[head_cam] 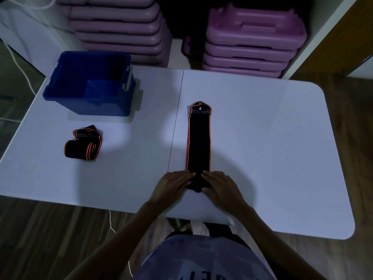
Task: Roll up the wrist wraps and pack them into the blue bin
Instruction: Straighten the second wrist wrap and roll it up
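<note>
A black, orange-edged wrist wrap (198,138) lies flat at the table's (272,138) centre, long axis running near to far, its tab end pointing far. Both hands — left hand (173,185), right hand (219,185) — press flat, fingers spread, on its near end. To roll well, keep edges aligned and tension even — straight toward the far end.
</note>
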Demonstrator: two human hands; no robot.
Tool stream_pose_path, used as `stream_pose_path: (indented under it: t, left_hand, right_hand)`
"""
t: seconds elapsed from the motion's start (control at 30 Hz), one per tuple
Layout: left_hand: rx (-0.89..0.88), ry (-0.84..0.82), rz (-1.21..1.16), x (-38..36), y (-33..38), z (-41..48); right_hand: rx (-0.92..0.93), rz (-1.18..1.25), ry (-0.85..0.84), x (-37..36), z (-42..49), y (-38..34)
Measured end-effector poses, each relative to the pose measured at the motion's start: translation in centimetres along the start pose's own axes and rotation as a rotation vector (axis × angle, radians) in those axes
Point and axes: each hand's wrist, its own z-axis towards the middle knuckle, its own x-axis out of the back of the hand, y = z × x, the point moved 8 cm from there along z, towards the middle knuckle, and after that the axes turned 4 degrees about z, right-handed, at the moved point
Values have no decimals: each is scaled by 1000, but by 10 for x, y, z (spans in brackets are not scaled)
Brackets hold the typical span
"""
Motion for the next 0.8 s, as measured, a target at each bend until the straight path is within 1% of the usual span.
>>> stream_pose_path:
  t: [0.1,0.23,0.3,0.37,0.4,0.5,0.6,0.63,0.7,0.8]
  left_hand:
    - [57,8,-32,-4,-3,-1]
    - [178,27,-85,-5,-10,-2]
    - [188,37,-89,-5,-11,-1]
    - [125,49,-64,-4,-5,0]
    - [84,55,-44,-4,-3,-1]
    - [-77,29,56,-5,4,-7]
    - [-210,16,101,-4,1,-9]
    - [-221,17,100,-4,0,-8]
    - [-150,-7,58,-5,-4,-3]
    - [98,-46,-57,-5,-8,6]
  right_hand:
    - [20,57,26,2,2,-1]
    - [-79,206,124,12,8,1]
    - [-72,167,178,15,10,-2]
    - [-31,95,208,14,8,-2]
    - [-5,55,190,11,6,-1]
    - [62,-43,58,-5,-3,5]
    - [89,-47,18,-8,-4,7]
    - [79,-13,22,-7,-2,7]
    - [11,131,29,0,2,8]
    - [-122,333,-2,4,6,14]
